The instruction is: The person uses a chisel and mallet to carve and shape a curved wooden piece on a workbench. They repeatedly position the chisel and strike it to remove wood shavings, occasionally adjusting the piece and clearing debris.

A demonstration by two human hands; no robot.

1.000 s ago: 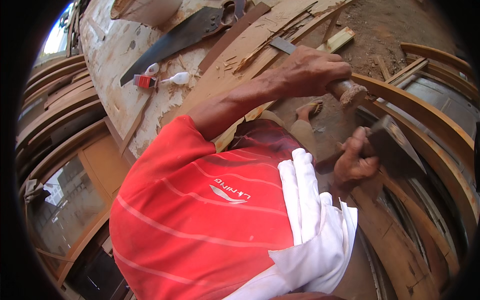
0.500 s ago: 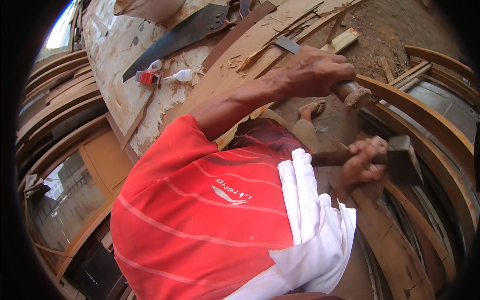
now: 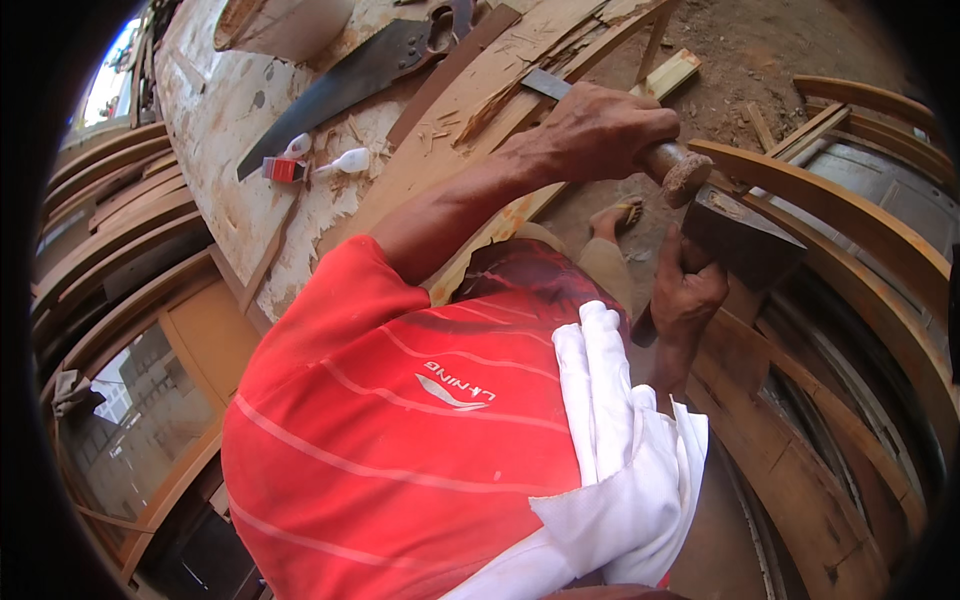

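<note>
My left hand is wrapped around a chisel. The chisel's flat metal blade points up-left onto a wooden plank with a splintered, cut-out patch. Its round wooden handle sticks out past my fist, its end frayed. Lower right, my right hand is closed on the handle of a mallet with a dark, blocky head. The mallet's face is right beside the chisel's frayed end; whether they touch I cannot tell. Part of the mallet's handle is hidden behind my hand.
A handsaw lies on the worn tabletop, near a bucket, a small red-and-white container and a white bottle. Curved-looking wooden frames stand at right, more stacked at left. A sandalled foot shows below.
The mallet has swung up and left, from well away to right beside the chisel's handle end. My left hand and chisel appear slightly further left in the picture, along with the surroundings.
</note>
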